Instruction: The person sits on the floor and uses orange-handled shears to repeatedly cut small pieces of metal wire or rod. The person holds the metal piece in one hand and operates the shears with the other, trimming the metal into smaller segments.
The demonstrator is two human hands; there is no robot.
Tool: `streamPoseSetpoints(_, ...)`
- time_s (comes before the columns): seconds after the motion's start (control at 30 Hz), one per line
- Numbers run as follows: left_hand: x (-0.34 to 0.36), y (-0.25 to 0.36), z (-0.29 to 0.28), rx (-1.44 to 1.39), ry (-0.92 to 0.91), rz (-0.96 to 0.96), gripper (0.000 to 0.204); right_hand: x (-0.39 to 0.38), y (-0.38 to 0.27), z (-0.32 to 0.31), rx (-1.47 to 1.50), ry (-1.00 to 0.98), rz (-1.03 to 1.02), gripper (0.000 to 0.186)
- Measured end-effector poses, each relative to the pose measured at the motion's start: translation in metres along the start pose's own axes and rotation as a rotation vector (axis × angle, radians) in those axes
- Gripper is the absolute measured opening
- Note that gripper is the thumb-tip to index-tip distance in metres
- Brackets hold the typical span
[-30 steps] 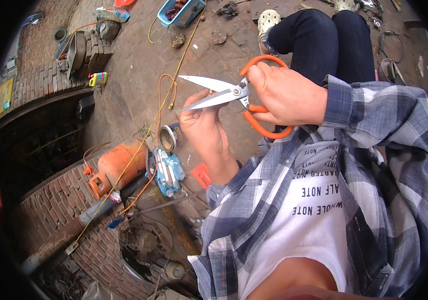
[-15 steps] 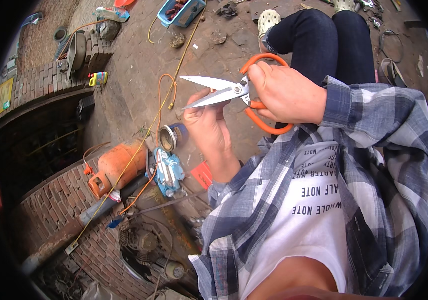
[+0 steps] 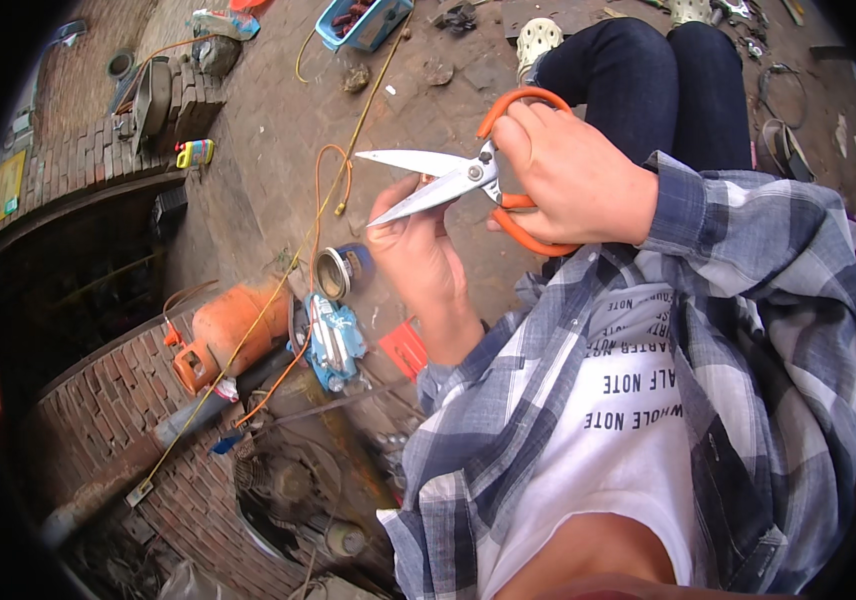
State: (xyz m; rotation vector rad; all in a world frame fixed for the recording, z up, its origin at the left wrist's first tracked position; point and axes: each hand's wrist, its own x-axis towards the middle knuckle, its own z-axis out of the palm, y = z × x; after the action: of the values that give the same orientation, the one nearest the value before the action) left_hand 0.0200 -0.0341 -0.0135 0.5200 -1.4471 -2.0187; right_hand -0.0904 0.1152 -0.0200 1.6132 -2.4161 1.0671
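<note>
My right hand (image 3: 573, 180) grips the orange handles of a pair of scissors (image 3: 468, 175) whose steel blades stand apart and point left. My left hand (image 3: 418, 250) is raised just under the blades, its fingertips touching the lower blade near the pivot. Whether something small sits between those fingers cannot be made out. Both hands hover above the dirt ground, in front of my plaid shirt and dark trousers.
An orange gas cylinder (image 3: 223, 330) lies on the ground at the left beside a blue packet (image 3: 333, 340), a round tin (image 3: 333, 270) and a red card (image 3: 406, 348). An orange cord (image 3: 320, 190) and a yellow cord run across the dirt. Brick edging (image 3: 98, 410) and a blue tray (image 3: 363, 20) lie farther off.
The scissors and both hands have stayed almost in the same spot; the blades appear slightly wider apart now.
</note>
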Motion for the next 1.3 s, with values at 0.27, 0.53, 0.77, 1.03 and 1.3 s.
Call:
streamPoseSetpoints(0.27, -0.002, -0.003, 0.003, -0.023, 0.039, -0.015, 0.014, -0.006, -0.001, 0.006, 0.089, -0.066, 0.056, 0.063)
streamPoseSetpoints(0.53, -0.003, -0.006, -0.011, -0.052, -0.035, -0.057, 0.012, -0.007, -0.006, 0.004, 0.097, -0.163, 0.094, 0.061)
streamPoseSetpoints(0.77, -0.003, -0.007, -0.008, -0.128, -0.035, -0.095, 0.012, -0.006, 0.001, 0.002, 0.038, -0.076, -0.001, 0.058)
streamPoseSetpoints(1.03, 0.001, -0.003, -0.003, -0.32, -0.019, -0.189, 0.011, -0.01, -0.001, 0.006, 0.396, -0.047, 0.184, 0.062)
streamPoseSetpoints(1.3, -0.002, 0.003, 0.006, -0.229, -0.078, -0.126, 0.013, 0.019, -0.019, 0.009, 0.969, -0.096, 0.485, 0.06)
